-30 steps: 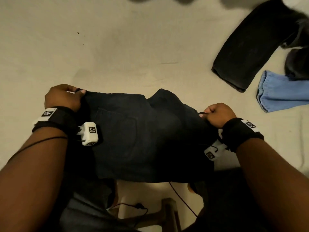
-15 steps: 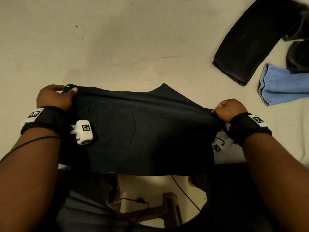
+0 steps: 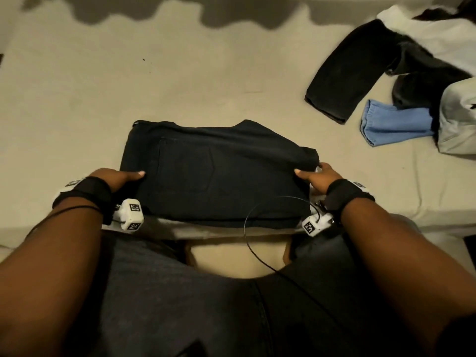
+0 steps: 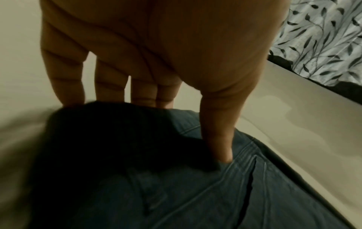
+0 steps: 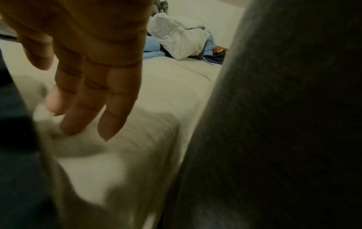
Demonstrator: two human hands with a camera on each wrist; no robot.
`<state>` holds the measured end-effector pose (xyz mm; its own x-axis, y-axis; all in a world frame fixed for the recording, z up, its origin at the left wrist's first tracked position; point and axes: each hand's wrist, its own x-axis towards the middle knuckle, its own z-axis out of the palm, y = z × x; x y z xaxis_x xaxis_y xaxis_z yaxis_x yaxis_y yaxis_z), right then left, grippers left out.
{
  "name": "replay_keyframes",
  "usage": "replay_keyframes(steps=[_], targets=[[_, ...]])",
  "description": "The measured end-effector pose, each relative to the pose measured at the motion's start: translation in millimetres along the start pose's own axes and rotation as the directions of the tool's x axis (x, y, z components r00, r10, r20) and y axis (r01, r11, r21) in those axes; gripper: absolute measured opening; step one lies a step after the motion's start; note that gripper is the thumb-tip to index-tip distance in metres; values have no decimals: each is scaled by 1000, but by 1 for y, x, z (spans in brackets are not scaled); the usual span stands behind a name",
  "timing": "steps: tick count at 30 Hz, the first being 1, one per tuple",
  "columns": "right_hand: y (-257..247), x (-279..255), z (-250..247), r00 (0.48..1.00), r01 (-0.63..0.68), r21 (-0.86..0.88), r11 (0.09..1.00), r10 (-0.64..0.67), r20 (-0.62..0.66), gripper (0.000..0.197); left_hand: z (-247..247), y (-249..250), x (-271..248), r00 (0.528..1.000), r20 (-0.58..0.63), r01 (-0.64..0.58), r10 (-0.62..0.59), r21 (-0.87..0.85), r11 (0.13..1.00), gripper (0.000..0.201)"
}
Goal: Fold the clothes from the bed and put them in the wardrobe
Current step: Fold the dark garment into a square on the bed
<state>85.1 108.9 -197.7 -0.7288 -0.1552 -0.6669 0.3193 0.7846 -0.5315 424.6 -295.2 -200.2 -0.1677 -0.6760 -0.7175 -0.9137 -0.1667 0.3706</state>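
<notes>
Dark navy jeans (image 3: 219, 173), folded into a rectangle, lie flat on the beige bed sheet (image 3: 128, 73) close to its near edge. My left hand (image 3: 121, 177) is at their left side. In the left wrist view the thumb (image 4: 217, 139) presses on top of the denim (image 4: 195, 193) and the straight fingers (image 4: 109, 80) reach down behind the fabric's edge, tips hidden. My right hand (image 3: 316, 176) is at the right side with its thumb touching the edge. In the right wrist view its fingers (image 5: 84, 100) hang straight over the sheet and hold nothing.
At the right of the bed lie black trousers (image 3: 355, 70), a light blue garment (image 3: 394, 122), a pale grey one (image 3: 458, 119) and a white one (image 3: 438, 29). My legs (image 3: 180, 292) stand against the bed's near edge. A black cable (image 3: 247, 228) loops there.
The jeans were held stretched between both fists above the bed; now they lie flat on the sheet. Both hands have loosened and slid to the near side edges.
</notes>
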Motion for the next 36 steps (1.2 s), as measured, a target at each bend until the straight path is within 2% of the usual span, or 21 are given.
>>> replay_keyframes(steps=[2,3,5,7,10,12,14,16,19,21,22,24,25,27,30,32,33,34,35,36], targets=[[20,-15,5,995,-60,-22,998,62,75,108,5,-18,-14,998,62,-12,10,33,999,51],[30,-22,8,993,-60,-82,995,68,101,107,7,-25,-17,997,75,-42,35,88,995,51],[41,-28,9,997,4,-239,971,15,77,99,7,-28,-28,994,55,-107,97,214,971,52],[41,-37,5,997,61,-280,958,-46,59,93,1,-32,-35,983,-47,-157,178,288,945,48],[31,-54,-5,995,83,-147,986,-73,73,93,-15,-31,-45,935,-250,-197,253,230,953,30],[30,-70,-2,991,78,-172,982,-58,118,79,-24,-34,-43,917,-298,-200,264,228,953,20],[36,-81,8,984,92,-359,929,-31,173,56,-22,-40,-42,948,-237,-145,213,274,951,22],[42,-83,19,984,104,-492,865,-19,175,46,-14,-43,-41,972,-163,-114,172,317,942,34],[47,-70,27,991,51,-413,909,5,134,53,-2,-42,-38,985,-109,-112,135,199,974,56],[48,-61,32,988,10,-349,937,45,149,42,5,-40,-38,990,-97,-88,100,118,989,68],[47,-60,33,987,2,-345,938,55,153,35,8,-39,-38,993,-91,-70,77,76,995,68],[42,-62,36,986,31,-379,925,34,163,32,12,-36,-41,997,-55,-48,46,-26,999,53],[38,-62,37,988,43,-345,938,11,152,33,12,-34,-40,999,-31,-37,35,-79,996,47],[30,-62,38,991,18,-165,986,4,134,27,12,-28,-40,999,11,-30,32,-173,985,45],[27,-53,36,989,-45,117,992,28,143,36,10,-18,-42,998,8,-53,58,-304,951,44],[22,-60,36,961,-35,148,988,-7,275,43,9,-12,-40,998,11,-46,56,-408,912,44],[23,-58,38,941,4,74,997,-29,337,60,9,-9,-41,998,-15,-54,54,-461,886,42],[24,-57,40,923,78,-64,995,-48,382,83,7,-7,-42,997,-44,-73,59,-499,864,42],[24,-63,41,903,148,-219,964,-42,427,97,5,-4,-40,996,-76,-83,51,-522,849,43],[27,-58,42,899,217,-323,921,-59,434,94,4,-1,-39,994,-100,-91,45,-526,846,43]])
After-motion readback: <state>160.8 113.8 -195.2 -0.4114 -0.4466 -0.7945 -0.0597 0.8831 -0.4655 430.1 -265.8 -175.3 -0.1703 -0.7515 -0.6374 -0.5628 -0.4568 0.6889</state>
